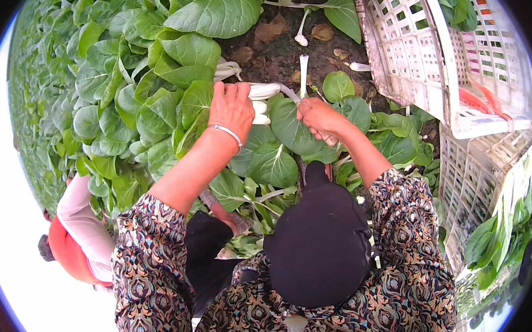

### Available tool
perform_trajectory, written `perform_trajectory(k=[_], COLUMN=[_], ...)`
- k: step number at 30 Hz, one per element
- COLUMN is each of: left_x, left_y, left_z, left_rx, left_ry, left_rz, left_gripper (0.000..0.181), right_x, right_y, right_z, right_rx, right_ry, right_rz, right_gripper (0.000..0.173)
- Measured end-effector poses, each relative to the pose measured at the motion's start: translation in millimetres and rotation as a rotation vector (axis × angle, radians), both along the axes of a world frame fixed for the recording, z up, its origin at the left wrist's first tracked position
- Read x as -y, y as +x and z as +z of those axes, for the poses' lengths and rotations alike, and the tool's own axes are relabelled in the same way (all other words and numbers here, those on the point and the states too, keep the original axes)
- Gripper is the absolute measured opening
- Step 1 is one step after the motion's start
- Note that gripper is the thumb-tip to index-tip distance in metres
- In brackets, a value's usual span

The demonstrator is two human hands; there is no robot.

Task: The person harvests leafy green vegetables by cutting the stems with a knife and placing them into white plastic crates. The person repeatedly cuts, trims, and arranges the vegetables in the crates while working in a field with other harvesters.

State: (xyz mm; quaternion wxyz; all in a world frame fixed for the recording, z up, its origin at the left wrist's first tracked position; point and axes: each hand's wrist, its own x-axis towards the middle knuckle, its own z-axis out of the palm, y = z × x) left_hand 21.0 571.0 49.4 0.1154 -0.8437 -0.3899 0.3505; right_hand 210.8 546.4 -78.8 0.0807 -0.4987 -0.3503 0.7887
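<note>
My left hand [231, 107], with a bracelet at the wrist, grips a bunch of leafy greens like bok choy. Their white stalks [264, 92] stick out to the right of my fingers, and their leaves [196, 102] lie on the left. My right hand [318, 118] is closed around the handle of a knife. The knife's grey blade [290, 92] reaches left to the stalk ends and seems to touch the uppermost one. A cut white stalk [303, 72] stands just beyond my right hand. Broad green leaves [291, 128] spread below both hands.
Dense rows of greens [112, 65] fill the left side. A white plastic crate [405, 51] stands tilted at the upper right, above another crate [471, 178]. Brown soil [274, 29] carries dry leaves and stalk scraps. Another person [78, 241] bends at the lower left.
</note>
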Motion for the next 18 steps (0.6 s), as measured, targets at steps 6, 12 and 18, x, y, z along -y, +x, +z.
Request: perform_trajectory(k=[6,12,18], left_x=[16.8,32.3,38.9], left_y=[13.1,-2.8,-5.5], left_z=[3.0,-4.8,-10.6], left_rx=[0.046,0.088,0.08], left_ry=[0.02,0.108,0.052], left_rz=[-0.006,-0.011,0.074], left_gripper=[0.023,0.016,0.021], right_x=[41.3,-1.4,-6.4], right_y=[37.3,-7.8,-33.7], right_z=[17.9,17.6,-9.8], right_rx=[0.08,0.157,0.21], right_ry=[0.143,0.206,0.349], right_rz=[-0.094,-0.043,0.009], right_gripper=[0.032,0.031,0.032])
